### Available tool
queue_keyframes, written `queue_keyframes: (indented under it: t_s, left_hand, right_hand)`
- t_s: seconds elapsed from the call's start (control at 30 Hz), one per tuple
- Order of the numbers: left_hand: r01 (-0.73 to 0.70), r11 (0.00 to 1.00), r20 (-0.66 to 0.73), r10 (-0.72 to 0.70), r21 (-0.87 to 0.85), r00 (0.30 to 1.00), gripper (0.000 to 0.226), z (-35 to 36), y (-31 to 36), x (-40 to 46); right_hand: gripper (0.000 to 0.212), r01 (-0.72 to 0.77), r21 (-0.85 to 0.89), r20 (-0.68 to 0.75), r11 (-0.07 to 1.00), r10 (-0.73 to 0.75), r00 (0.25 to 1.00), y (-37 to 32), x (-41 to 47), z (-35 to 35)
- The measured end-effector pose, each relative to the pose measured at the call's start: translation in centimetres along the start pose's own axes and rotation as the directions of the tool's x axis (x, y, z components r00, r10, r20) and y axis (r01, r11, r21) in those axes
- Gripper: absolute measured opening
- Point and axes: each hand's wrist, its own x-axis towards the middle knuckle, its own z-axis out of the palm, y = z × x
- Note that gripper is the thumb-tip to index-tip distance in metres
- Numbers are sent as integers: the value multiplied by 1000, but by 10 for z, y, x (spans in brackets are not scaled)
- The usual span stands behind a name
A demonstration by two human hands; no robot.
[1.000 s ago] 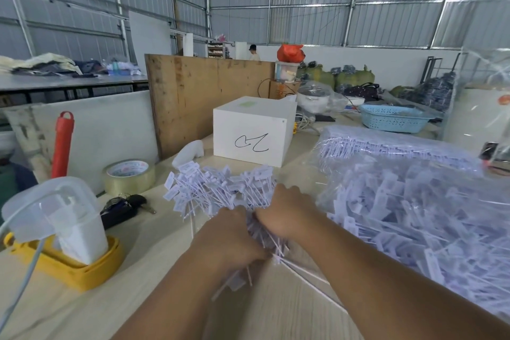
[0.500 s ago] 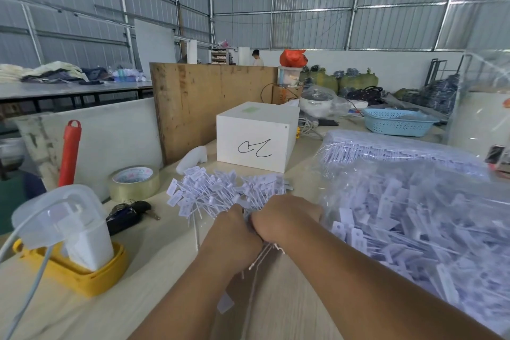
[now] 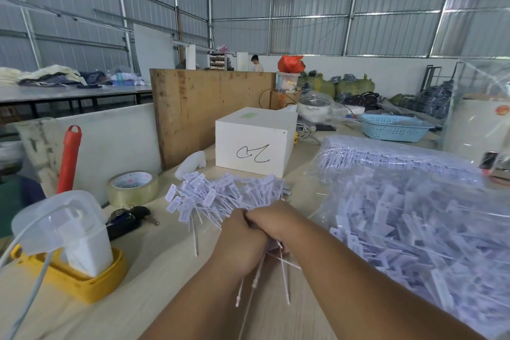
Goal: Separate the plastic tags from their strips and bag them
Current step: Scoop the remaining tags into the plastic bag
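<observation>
both hands meet over the wooden table [image 3: 154, 270], the left hand [image 3: 240, 240] and right hand [image 3: 271, 219] each curled tight round the stem end of one bunch of plastic tags [image 3: 220, 196], knuckles touching, probably so the heads can be twisted off together. the tag heads fan away from the person while bare strips [image 3: 259, 276] trail toward them below the fists. the clear bag of loose tags [image 3: 414, 229] lies just beside the right arm, within easy reach for dropping
</observation>
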Motion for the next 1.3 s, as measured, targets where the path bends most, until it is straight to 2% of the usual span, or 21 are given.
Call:
queue_keyframes:
  t_s: [0.1,0.23,0.33,0.43,0.53,0.57,0.67,0.77,0.87,0.9,0.97,1.0,1.1,1.2,1.3]
  left_hand:
    - [24,983,47,-16,-182,999,73,1,1,-2]
    - [132,836,181,-40,-533,983,98,3,7,-7]
    - [180,829,252,-49,-529,966,110,-1,12,-11]
    - [232,842,323,-73,-488,944,100,-10,14,-11]
    - [278,836,362,-104,-473,927,64,-21,18,-9]
    - [276,846,362,-107,-456,926,59,-23,18,-8]
    - [197,933,290,-107,-301,951,64,-26,18,-9]
    - [-10,1000,261,11,-4,965,55,-31,18,-11]
    - [-66,995,213,50,73,976,50,-32,13,-8]
    - [-69,994,158,56,84,986,46,-31,11,-6]
    - [-82,984,20,80,158,997,27,-29,7,-3]
    - [-72,971,-27,80,228,996,18,-29,5,-1]
    - [-23,878,-17,35,479,999,20,-29,0,-1]
    - [-23,844,22,13,537,1000,15,-27,-2,2]
    - [-52,859,-37,82,510,996,11,-28,-3,4]
  right_hand:
    - [40,-35,112,12,993,34,999,4,0,0]
    - [46,-68,231,59,970,56,997,6,-2,-2]
    - [43,-22,298,21,954,16,1000,11,-1,-1]
    - [22,-16,330,-43,944,32,999,14,0,-4]
    - [23,-43,341,-84,939,75,994,18,-1,-10]
    - [25,-36,335,-83,942,67,994,18,-3,-11]
    - [44,-18,263,-95,965,44,995,18,-7,-13]
    - [47,25,216,-124,976,2,992,18,-10,-17]
    - [33,54,97,-140,994,-40,989,20,-18,-23]
    - [25,59,75,-142,995,-47,989,21,-20,-24]
    - [24,57,60,-126,997,-49,991,24,-23,-25]
    - [29,51,32,-108,998,-48,993,25,-24,-24]
    - [72,50,-130,-79,990,-61,995,26,-27,-15]
    - [80,75,-350,-137,934,-130,982,27,-28,-8]
    - [89,27,-532,-158,846,-130,979,25,-30,-9]
